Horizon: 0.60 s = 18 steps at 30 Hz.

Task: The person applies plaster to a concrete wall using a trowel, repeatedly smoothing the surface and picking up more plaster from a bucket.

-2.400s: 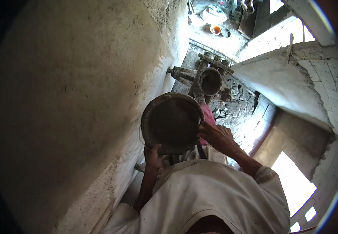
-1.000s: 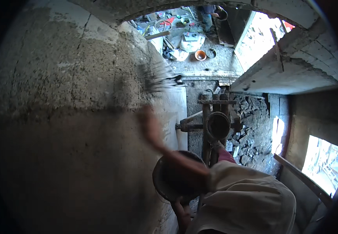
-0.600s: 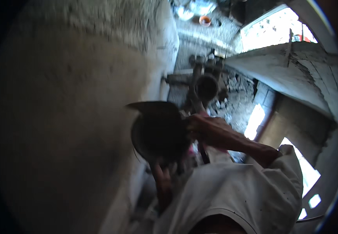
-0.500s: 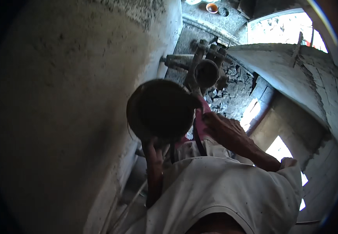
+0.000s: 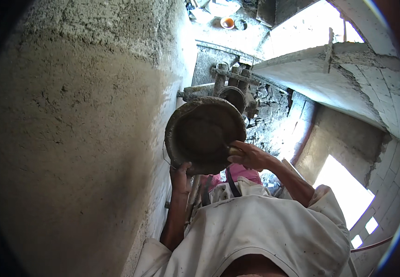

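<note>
A round, mortar-crusted bucket (image 5: 174,121) is held up in front of me, its mouth tipped toward me. Grey wet mortar (image 5: 200,131) lies inside it. My left hand (image 5: 180,177) grips the near left rim, thumb over the edge. Closed at the right side of the bucket, my right hand (image 5: 250,156) holds the short handle of a trowel (image 5: 235,151). Its blade reaches into the dark bucket and cannot be made out. A thin wire bail hangs by the bucket's left side.
A tall wall (image 5: 84,124), smooth below and rough above, rises close on my left. Beyond the bucket stand wooden posts (image 5: 237,76) and a round container (image 5: 233,96). Rubble (image 5: 273,108) covers the floor below. An orange bowl (image 5: 227,23) sits far off.
My right hand has moved left and up to the bucket with the trowel. The bucket's mouth has tilted more into view and shifted slightly right. The view has brightened.
</note>
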{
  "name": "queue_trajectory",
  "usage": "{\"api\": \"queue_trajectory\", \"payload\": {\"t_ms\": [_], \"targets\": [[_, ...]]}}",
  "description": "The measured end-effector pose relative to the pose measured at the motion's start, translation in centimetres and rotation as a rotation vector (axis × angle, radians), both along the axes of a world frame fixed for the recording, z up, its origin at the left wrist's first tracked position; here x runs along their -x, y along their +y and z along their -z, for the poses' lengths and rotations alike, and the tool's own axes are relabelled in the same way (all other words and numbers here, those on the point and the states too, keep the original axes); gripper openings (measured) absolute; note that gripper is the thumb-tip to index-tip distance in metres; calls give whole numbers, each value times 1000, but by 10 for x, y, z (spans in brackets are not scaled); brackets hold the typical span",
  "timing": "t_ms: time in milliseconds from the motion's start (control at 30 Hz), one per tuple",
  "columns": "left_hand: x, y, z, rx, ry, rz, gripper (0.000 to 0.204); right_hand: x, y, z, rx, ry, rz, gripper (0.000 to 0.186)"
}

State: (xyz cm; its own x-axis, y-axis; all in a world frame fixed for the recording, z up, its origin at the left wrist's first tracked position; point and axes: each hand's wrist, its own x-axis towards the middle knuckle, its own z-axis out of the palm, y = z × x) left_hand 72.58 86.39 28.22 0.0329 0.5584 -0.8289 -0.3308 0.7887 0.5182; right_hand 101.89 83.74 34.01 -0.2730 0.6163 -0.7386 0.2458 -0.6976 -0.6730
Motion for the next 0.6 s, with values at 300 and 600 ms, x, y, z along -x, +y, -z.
{"api": "queue_trajectory", "payload": {"t_ms": [300,600], "targets": [[0,8,29,-39,-93,-24,50,-24,-36,-53,62,503,821,47],[39,-3,46,-19,29,-134,55,-73,119,-6,-747,-675,1351,37]]}}
